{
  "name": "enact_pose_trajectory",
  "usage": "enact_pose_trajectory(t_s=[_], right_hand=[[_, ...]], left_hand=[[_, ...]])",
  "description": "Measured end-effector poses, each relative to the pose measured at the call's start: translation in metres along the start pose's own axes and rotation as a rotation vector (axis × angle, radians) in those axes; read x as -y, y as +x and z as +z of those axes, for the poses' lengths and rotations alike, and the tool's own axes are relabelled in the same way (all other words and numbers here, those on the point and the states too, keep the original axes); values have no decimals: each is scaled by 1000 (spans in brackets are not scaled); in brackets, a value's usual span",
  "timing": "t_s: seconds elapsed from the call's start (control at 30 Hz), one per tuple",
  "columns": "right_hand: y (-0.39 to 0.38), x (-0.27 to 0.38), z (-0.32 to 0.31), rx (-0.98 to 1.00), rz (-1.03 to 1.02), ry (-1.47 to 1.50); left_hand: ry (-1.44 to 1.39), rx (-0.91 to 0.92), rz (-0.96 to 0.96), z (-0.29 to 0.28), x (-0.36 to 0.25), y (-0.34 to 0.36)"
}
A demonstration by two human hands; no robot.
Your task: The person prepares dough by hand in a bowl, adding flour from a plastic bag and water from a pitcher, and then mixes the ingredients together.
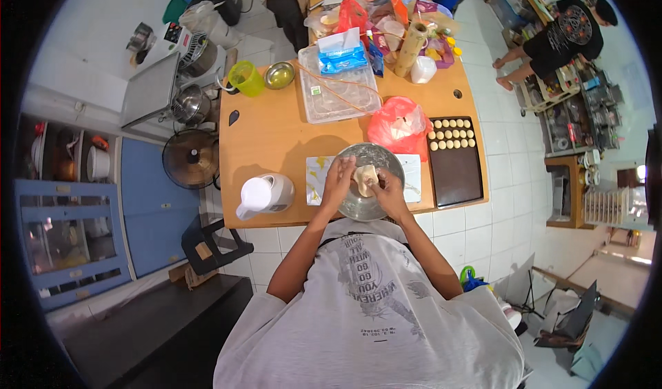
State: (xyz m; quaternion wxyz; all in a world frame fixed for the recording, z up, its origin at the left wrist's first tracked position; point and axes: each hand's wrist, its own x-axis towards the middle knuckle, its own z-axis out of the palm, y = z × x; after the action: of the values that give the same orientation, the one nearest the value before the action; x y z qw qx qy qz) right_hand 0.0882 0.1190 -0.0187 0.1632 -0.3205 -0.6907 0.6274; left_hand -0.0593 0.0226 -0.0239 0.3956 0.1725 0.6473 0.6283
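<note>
Above a round metal mixing bowl [365, 210] at the near edge of the table, a lump of pale dough [366, 180] is between my hands. My right hand [391, 194] has its fingers closed on the dough's right side. On the other side, my left hand [338, 182] is bent over the bowl's left rim, its fingertips against the dough's left edge. The bowl stands on a printed sheet [316, 174] that shows on both sides of it. Grey smears of dough coat the bowl's inner wall.
To the left stands a white jug-like container [266, 194]. At right lies a dark baking tray [458, 178] with rows of small dough balls [452, 134]. Beyond the bowl are a red plastic bag [400, 123] and a clear lidded box [338, 92]. Another person [569, 37] stands at far right.
</note>
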Motion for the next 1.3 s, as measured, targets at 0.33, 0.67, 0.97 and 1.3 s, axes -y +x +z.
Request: enact_pose_trajectory(t_s=[0.33, 0.67, 0.97, 1.3], right_hand=[[-18, 4, 30, -321, 71, -223], [-13, 6, 55, -607, 122, -43], [-28, 5, 46, -555, 255, -102], [-39, -2, 22, -252, -142, -324]], left_hand=[[231, 96, 84, -3, 27, 0], [398, 132, 250, 4, -2, -9], [483, 178, 302, -12, -17, 1], [663, 724, 577, -10, -46, 15]])
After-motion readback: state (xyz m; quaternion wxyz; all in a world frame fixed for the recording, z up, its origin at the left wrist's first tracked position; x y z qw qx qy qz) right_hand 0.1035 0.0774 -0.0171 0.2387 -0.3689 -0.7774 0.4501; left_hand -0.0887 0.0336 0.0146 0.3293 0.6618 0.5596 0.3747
